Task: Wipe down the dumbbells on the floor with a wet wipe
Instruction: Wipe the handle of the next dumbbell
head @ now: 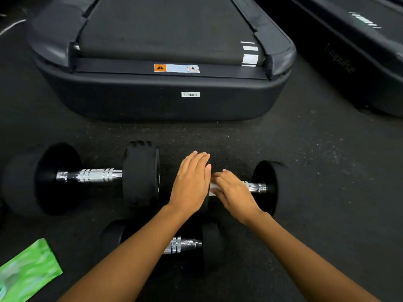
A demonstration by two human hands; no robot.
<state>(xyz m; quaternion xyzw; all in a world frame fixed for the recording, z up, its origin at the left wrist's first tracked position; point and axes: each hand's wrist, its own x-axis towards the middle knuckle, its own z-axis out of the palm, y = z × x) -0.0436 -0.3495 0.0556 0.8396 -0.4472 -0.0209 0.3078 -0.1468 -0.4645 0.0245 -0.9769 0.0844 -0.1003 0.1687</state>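
Pressing the nearly straight fingers of our right hand on the wet wipe, we hold it against the dumbbell handle. Our left hand, fingers together, lies flat on its left weight, on the floor.

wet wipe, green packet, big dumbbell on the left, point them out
wet wipe [212, 190]: head view, its visible white strip
green packet [28, 271]: head view, middle of its face
big dumbbell [96, 175]: head view, knurled chrome handle
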